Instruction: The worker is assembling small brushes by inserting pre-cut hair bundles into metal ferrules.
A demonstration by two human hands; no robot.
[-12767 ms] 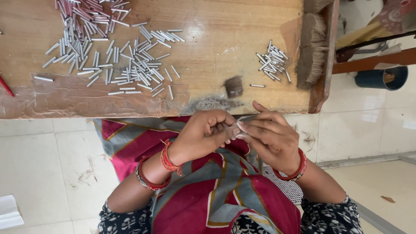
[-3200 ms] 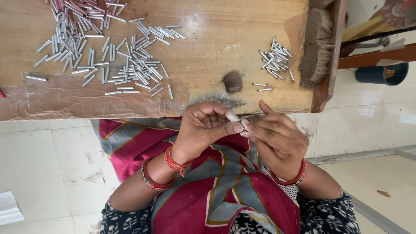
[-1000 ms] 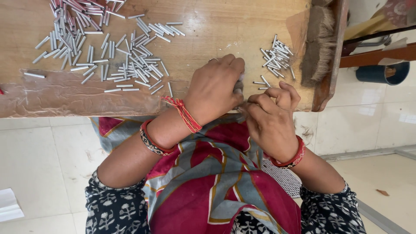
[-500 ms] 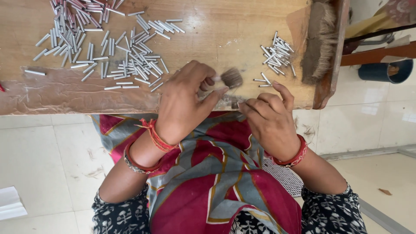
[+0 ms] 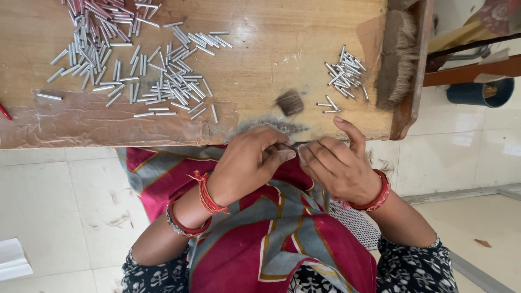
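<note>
Both hands have drawn back from the board since half a second ago: the left hand [image 5: 247, 165], which was reaching toward the small tuft of bristles [image 5: 290, 102], now sits at the board's near edge, fingertips meeting those of the right hand [image 5: 336, 165].

Nearest the camera, a red, grey and yellow patterned cloth [image 5: 260, 233] covers the person's lap, with red bangles on both wrists. Above it, the two hands press together, fingers curled and pinched closed around something small between them; what it is cannot be made out. The right index finger points up toward the board.

Just beyond the fingertips lies the low wooden board [image 5: 260, 59], its near edge dusted with loose fibres. The dark tuft rests on the wood just past the hands. To its right is a small pile of short metal tubes [image 5: 343, 81], beside a larger brown bundle of fibre [image 5: 396, 57]. Farther left, a much bigger scatter of metal tubes [image 5: 135, 65] spreads across the board.
</note>
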